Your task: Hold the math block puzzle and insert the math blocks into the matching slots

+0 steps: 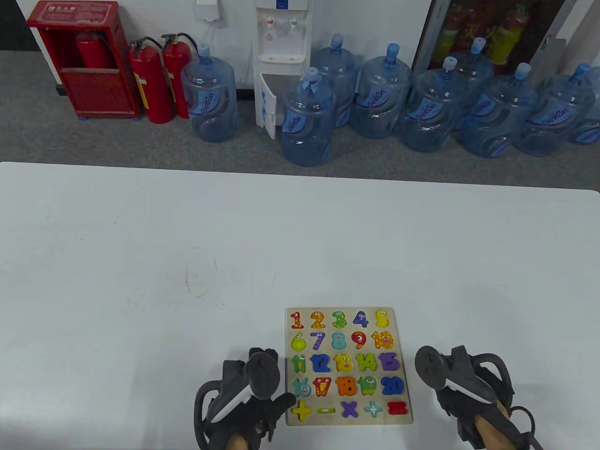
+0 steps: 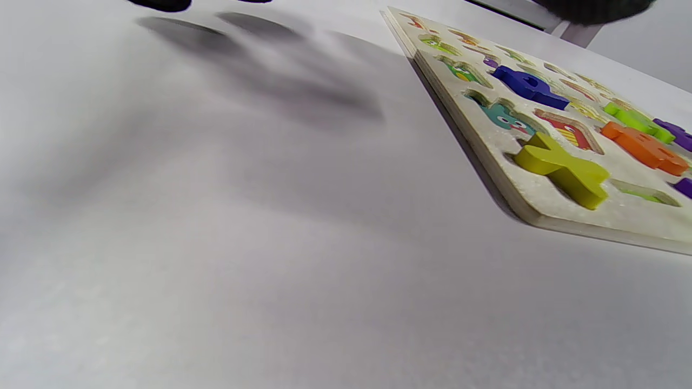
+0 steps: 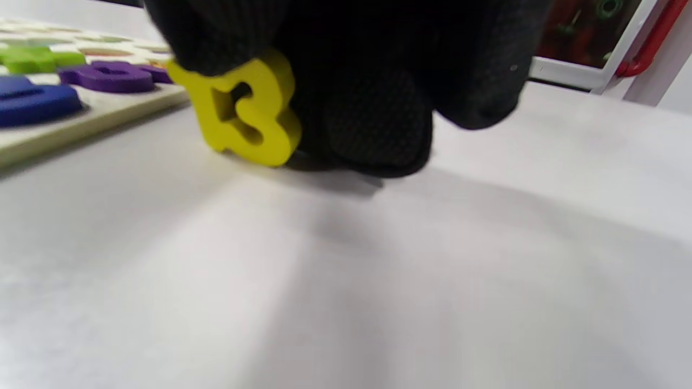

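The wooden math puzzle board [image 1: 328,421] lies flat near the table's front edge. Some blocks sit in their slots: the blue 12 [image 1: 321,362], orange 18 [image 1: 346,385], purple 15 [image 1: 388,361], blue 20 [image 1: 392,385] and yellow plus [image 2: 565,170]. Other slots show only printed pictures. My left hand [image 1: 262,389] lies beside the board's left edge with its fingers spread and its thumb at the board's rim [image 2: 540,208]. My right hand [image 1: 445,375] is right of the board. In the right wrist view its fingers [image 3: 378,124] grip a yellow 13 block [image 3: 243,108] low on the table.
The white table [image 1: 187,262] stretches far to the left and back. Beyond its far edge stand water jugs [image 1: 307,119], a water dispenser [image 1: 281,56] and red fire extinguishers [image 1: 152,84] on the floor.
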A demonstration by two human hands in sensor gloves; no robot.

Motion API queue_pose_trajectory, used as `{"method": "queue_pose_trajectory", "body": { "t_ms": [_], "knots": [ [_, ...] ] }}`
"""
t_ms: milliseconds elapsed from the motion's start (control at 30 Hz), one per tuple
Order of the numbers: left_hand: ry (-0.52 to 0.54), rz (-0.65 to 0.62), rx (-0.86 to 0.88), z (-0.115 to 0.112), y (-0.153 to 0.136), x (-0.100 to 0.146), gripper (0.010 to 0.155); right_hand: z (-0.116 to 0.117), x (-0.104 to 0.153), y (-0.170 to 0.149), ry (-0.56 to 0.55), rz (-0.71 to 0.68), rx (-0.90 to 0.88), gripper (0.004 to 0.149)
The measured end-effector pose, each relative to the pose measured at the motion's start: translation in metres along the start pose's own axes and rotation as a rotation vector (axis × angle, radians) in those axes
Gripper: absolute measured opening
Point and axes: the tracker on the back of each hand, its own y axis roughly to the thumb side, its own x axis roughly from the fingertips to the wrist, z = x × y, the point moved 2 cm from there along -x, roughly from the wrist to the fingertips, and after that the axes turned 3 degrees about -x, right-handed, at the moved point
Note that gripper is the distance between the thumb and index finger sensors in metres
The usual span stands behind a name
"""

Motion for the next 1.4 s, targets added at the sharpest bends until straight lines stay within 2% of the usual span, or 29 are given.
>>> {"method": "queue_pose_trajectory", "body": {
  "t_ms": [133, 367, 700, 767, 867, 900, 967, 1000, 1033, 1400],
  "knots": [
    [-0.008, -0.002, 0.008, 0.000, 0.000, 0.000, 0.087, 0.004, -0.004, -0.011, 0.079, 0.023, -0.090, 0.051],
    [-0.013, -0.008, 0.010, -0.001, 0.000, 0.000, 0.087, 0.009, -0.012, -0.018, -0.031, 0.137, -0.005, 0.050],
    [-0.016, -0.008, 0.014, -0.001, 0.000, 0.000, 0.087, 0.005, -0.007, -0.005, -0.097, 0.140, 0.111, 0.051],
    [-0.019, -0.009, 0.014, -0.001, 0.000, 0.000, 0.087, 0.001, -0.002, -0.004, -0.114, 0.105, 0.087, 0.055],
    [-0.023, -0.009, 0.013, -0.001, 0.000, 0.000, 0.087, 0.004, 0.000, 0.000, -0.017, 0.006, 0.025, 0.076],
    [-0.027, -0.005, 0.013, -0.002, 0.000, -0.001, 0.087, 0.007, -0.002, 0.001, -0.004, -0.005, 0.021, 0.078],
    [-0.028, 0.002, 0.009, -0.002, -0.001, -0.001, 0.087, 0.011, -0.007, 0.002, -0.035, 0.037, 0.081, 0.067],
    [-0.029, -0.001, 0.018, -0.001, -0.002, -0.001, 0.087, 0.008, -0.008, 0.002, -0.135, 0.047, 0.088, 0.063],
    [-0.025, -0.004, 0.028, -0.001, -0.002, -0.001, 0.087, 0.008, -0.011, 0.003, -0.150, 0.029, 0.094, 0.062],
    [-0.023, -0.015, 0.030, -0.001, 0.000, -0.001, 0.087, 0.010, -0.013, 0.007, -0.142, 0.007, 0.076, 0.063]
  ]
}}
